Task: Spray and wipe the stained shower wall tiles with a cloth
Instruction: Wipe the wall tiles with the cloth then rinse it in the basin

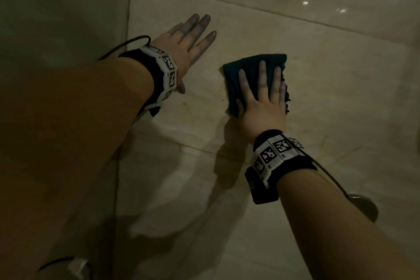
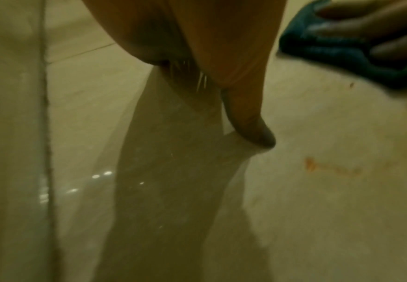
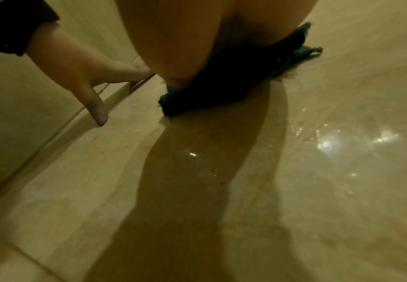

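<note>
Head view: right hand (image 1: 261, 107) flat on cloth (image 1: 252, 63), left hand (image 1: 184, 48) beside.

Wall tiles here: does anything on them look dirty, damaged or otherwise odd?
Yes: a small orange stain smears the beige wall tile, between the left hand and the cloth under the right hand. No cracks show.

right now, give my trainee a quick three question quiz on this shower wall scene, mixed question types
1. True or false: the right hand presses the cloth with straight fingers.
2. What does the left hand rest on? A) a spray bottle B) the wall tile C) the cloth
3. Fill in: the orange stain lies between the left hand and the ____.

Key: 1 true; 2 B; 3 cloth
</note>
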A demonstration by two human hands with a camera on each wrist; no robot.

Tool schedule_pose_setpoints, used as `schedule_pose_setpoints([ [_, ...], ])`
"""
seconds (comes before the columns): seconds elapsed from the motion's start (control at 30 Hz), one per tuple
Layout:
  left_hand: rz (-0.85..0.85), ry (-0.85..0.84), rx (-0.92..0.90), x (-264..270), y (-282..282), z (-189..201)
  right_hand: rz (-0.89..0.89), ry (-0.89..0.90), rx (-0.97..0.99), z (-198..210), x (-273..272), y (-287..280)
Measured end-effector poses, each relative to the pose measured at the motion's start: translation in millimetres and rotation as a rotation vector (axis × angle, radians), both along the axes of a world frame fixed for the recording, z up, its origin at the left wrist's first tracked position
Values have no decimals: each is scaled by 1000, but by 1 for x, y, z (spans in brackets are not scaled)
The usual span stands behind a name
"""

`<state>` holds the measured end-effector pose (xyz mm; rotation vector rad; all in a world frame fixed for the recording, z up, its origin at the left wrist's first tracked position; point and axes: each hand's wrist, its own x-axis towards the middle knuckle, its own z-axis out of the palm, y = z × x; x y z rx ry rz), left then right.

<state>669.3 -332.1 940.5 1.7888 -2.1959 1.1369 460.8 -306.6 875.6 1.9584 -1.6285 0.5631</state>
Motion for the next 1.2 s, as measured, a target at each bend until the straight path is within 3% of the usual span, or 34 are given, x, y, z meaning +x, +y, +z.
schedule_pose_setpoints([
  [0.23,-1,-129,-43,13,-8,-1,67,206,82,-18,21,-1],
  [0.4,-40,-162,-92,19,-10,-6,64,144,97,-45,42,-5],
  [0.63,-51,-63,-59,32,-8,-17,75,112,115,-38,60,-8],
  [0.97,16,-132,-61,35,-8,-24,171,296,107,-60,71,-8],
  [1.2,39,-81,-93,29,-3,-31,150,265,159,-78,70,-10],
])
